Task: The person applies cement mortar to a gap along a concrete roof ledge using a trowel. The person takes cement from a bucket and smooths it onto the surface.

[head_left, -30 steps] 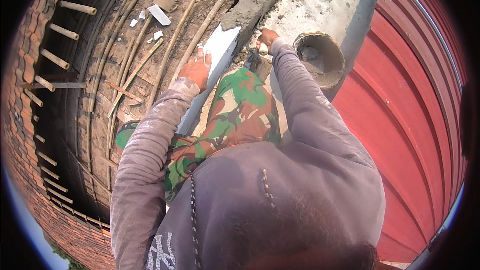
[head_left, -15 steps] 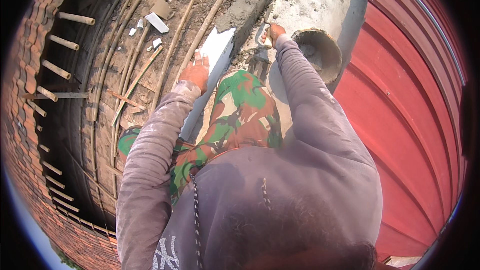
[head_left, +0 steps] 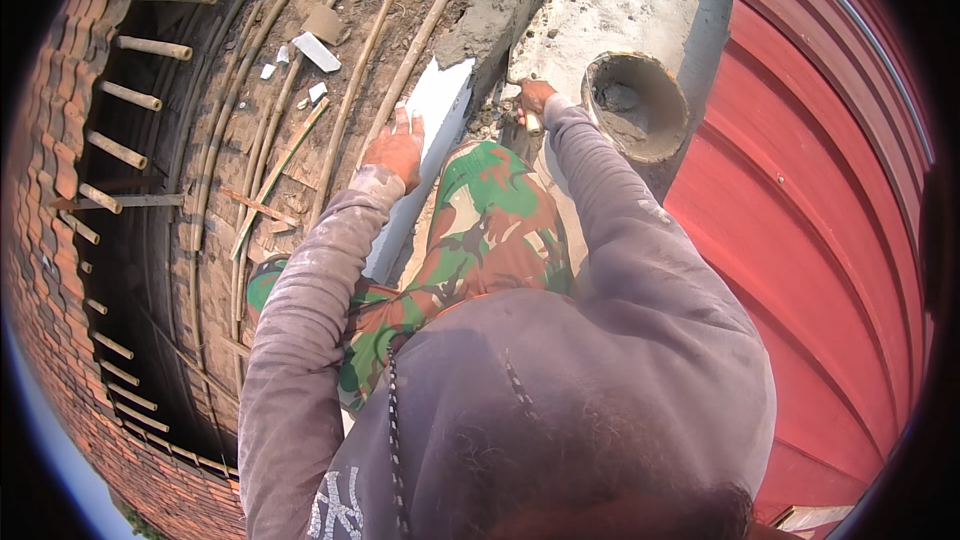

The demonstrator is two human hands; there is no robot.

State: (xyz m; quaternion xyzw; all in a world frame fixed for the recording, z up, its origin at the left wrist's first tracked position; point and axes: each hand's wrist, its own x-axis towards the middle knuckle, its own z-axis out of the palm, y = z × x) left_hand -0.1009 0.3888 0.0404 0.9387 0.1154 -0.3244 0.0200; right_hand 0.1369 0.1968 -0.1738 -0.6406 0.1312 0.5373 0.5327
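Note:
My left hand (head_left: 397,152) lies with its fingers stretched out on the edge of a long white board-like strip (head_left: 440,100). Wet grey mortar (head_left: 500,5) covers a ledge continuing beyond the strip's far end. My right hand (head_left: 536,100) is closed around the pale handle of a trowel (head_left: 533,124), just right of the strip's far part. The trowel's blade is mostly hidden, close to the rubble and mortar beside the ledge. A round mortar-caked bucket (head_left: 640,105) stands right of my right hand, with grey mortar inside.
Corrugated red roofing (head_left: 800,200) slopes along the right. Bamboo poles (head_left: 350,90) and white broken pieces (head_left: 316,52) lie on the left surface. Clay roof tiles (head_left: 60,120) edge a dark gap (head_left: 130,200) at far left. A concrete slab (head_left: 640,0) carries small crumbs.
My right hand has moved nearer and slightly left with the trowel, away from the bucket's rim toward the ledge. My left hand stays on the white strip.

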